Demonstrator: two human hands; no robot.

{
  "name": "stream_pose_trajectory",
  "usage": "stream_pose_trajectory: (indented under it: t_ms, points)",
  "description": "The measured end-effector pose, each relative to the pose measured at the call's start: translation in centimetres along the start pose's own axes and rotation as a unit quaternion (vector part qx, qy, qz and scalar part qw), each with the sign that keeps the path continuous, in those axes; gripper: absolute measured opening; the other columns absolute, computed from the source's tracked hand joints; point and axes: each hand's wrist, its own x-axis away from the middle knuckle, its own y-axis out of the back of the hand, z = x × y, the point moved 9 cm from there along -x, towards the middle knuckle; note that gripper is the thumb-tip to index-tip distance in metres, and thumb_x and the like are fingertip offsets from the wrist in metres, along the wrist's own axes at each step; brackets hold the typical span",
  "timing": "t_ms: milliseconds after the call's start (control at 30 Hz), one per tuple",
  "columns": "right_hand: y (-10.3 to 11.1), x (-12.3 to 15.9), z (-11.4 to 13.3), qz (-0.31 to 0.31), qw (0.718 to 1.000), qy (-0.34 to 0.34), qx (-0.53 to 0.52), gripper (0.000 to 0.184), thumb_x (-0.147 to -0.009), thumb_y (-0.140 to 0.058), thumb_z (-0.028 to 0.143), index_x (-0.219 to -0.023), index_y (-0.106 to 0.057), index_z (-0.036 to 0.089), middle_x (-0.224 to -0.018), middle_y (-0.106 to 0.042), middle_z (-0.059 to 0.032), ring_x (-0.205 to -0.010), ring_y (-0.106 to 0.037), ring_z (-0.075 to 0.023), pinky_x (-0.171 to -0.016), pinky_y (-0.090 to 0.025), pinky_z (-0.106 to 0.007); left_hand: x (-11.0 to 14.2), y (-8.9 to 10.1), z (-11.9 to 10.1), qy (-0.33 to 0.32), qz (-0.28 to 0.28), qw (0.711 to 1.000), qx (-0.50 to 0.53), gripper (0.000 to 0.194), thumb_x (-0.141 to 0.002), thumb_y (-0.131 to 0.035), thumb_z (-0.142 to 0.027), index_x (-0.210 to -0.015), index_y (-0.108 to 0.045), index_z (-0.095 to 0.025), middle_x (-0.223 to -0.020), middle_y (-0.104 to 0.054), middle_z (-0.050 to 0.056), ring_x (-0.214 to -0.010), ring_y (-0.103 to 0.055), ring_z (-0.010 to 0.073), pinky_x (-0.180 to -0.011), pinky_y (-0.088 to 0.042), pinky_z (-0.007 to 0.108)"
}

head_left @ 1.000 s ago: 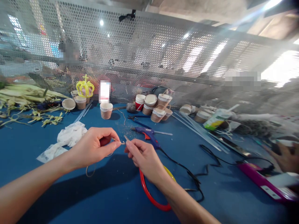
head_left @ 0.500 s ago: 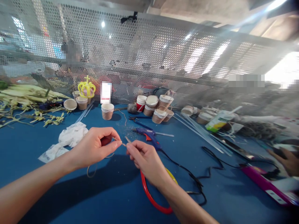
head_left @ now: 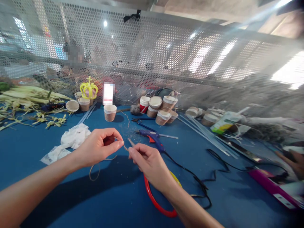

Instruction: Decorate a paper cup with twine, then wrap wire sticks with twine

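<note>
My left hand [head_left: 104, 145] is closed, thumb and forefinger pinching a thin brown twine [head_left: 94, 180]. A short length of it spans the small gap to my right hand [head_left: 148, 163], and a loop hangs below my left hand. My right hand is closed around scissors, with their pointed blade tip [head_left: 130, 142] sticking out past the fingers; its fingertips also meet the twine's end. The large red and yellow scissor handles [head_left: 152, 202] show below that hand. Its palm hides the middle of the scissors. Just beyond lies a blue glue gun [head_left: 152, 134] with a clear stick in it.
Several paper pots [head_left: 162, 117] stand along the perforated metal screen [head_left: 142, 57]. White crumpled plastic [head_left: 74, 136] lies left, near dried stalks [head_left: 28, 95]. Pliers [head_left: 144, 123] lie behind the glue gun. Clear glue sticks [head_left: 209, 136], a black cord [head_left: 192, 172] and a purple power strip [head_left: 273, 186] occupy the right.
The twine between my fingertips now slants down more visibly toward my right hand. Both hands keep nearly the same pose; the whole view has shifted slightly.
</note>
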Motion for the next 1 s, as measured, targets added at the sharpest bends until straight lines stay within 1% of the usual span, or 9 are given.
stream_pose_trajectory:
  t_ms: [333,500,633,733,833,1000]
  points:
    - [0.5,0.0,-0.6,-0.028,0.999,-0.004,-0.026,0.03,-0.079,-0.046,0.042,-0.064,-0.047,0.017,-0.053,-0.036,0.0052,-0.041,-0.027,-0.005,-0.038,-0.022,-0.02,0.1,-1.2,0.2,0.011,0.05,0.998,0.028,0.016,-0.075,-0.047,-0.028,-0.069,-0.052,-0.015,-0.05,-0.038,-0.006,-0.047,-0.032,0.0067,-0.043,-0.027,0.017]
    - [0.9,0.0,-0.2,-0.05,0.999,0.012,0.001,0.029,-0.08,-0.044,0.04,-0.063,-0.047,0.017,-0.052,-0.034,0.0054,-0.044,-0.028,-0.0062,-0.042,-0.024,-0.021,0.4,-1.3,-0.2,0.012,0.056,0.998,0.029,0.016,-0.075,-0.048,-0.029,-0.069,-0.053,-0.015,-0.05,-0.036,-0.006,-0.047,-0.03,0.0068,-0.043,-0.025,0.018]
    - [1.2,0.2,0.7,-0.076,0.995,0.04,0.055,0.027,-0.08,-0.046,0.035,-0.061,-0.047,0.017,-0.053,-0.034,0.0045,-0.049,-0.03,-0.0076,-0.046,-0.027,-0.021,0.6,-1.2,-0.6,0.005,0.056,0.998,0.006,0.018,-0.076,-0.048,-0.029,-0.07,-0.056,-0.015,-0.05,-0.037,-0.006,-0.047,-0.031,0.0069,-0.043,-0.025,0.018]
    - [1.2,0.4,1.4,-0.091,0.988,0.073,0.102,0.026,-0.08,-0.046,0.032,-0.059,-0.047,0.017,-0.054,-0.036,0.0038,-0.05,-0.032,-0.0082,-0.046,-0.029,-0.021,0.7,-0.7,-0.9,-0.008,0.04,0.999,-0.015,0.017,-0.076,-0.048,-0.028,-0.071,-0.056,-0.015,-0.05,-0.038,-0.005,-0.047,-0.032,0.0069,-0.043,-0.026,0.018]
    - [1.1,0.6,2.0,-0.094,0.979,0.112,0.142,0.025,-0.08,-0.047,0.029,-0.058,-0.047,0.017,-0.055,-0.04,0.0028,-0.051,-0.035,-0.0088,-0.049,-0.031,-0.021,0.6,-0.2,-0.8,-0.013,0.022,1.0,-0.013,0.017,-0.076,-0.048,-0.029,-0.07,-0.056,-0.015,-0.051,-0.041,-0.005,-0.047,-0.033,0.007,-0.043,-0.028,0.018]
    - [0.8,0.8,2.7,-0.085,0.974,0.152,0.143,0.024,-0.08,-0.048,0.025,-0.057,-0.047,0.017,-0.054,-0.041,0.0032,-0.051,-0.036,-0.0081,-0.05,-0.032,-0.021,0.4,-0.1,-0.3,0.0,0.015,1.0,0.01,0.016,-0.074,-0.05,-0.03,-0.071,-0.054,-0.015,-0.053,-0.044,-0.004,-0.049,-0.036,0.0074,-0.044,-0.03,0.018]
